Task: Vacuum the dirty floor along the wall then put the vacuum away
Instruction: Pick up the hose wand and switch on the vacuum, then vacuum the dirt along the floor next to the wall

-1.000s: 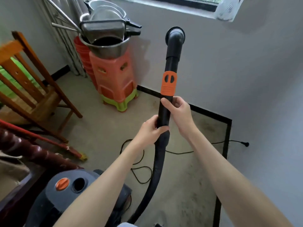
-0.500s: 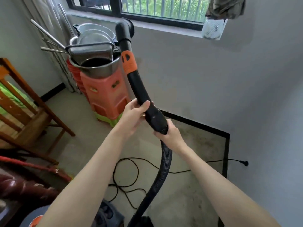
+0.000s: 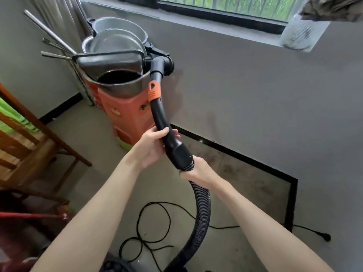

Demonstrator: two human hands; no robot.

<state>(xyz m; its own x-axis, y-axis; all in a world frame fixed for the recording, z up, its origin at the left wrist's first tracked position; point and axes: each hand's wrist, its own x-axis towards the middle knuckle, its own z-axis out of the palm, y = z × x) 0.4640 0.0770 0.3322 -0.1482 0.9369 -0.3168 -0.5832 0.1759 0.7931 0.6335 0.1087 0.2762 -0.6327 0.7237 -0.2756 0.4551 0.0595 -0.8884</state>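
The grey plastered wall (image 3: 255,107) fills the far side of the room, with a black-framed window (image 3: 216,14) along its top and a black skirting strip where it meets the beige tiled floor (image 3: 94,138). The floor near the wall's foot, towards the right corner, is speckled with dark dirt. A brown wooden chair (image 3: 29,146) stands at the floor's left edge. In the far left corner, a stack of orange plastic stools (image 3: 127,118) carries a heap of grey metal pots and basins (image 3: 117,61).

I hold the vacuum's black curved plastic wand with its orange collar (image 3: 157,110) up in front of the stools, its tip reaching the rim of the pots. The black ribbed vacuum hose (image 3: 202,209) drops from the wand's cuff down to the bottom edge of the view. A thin black power cord (image 3: 151,228) lies looped on the floor below my arms, its plug near the right wall.

My left hand (image 3: 153,148) wraps its fingers round the wand just above the cuff. My right hand (image 3: 198,169) grips the hose directly under the cuff, fingers curled behind it.
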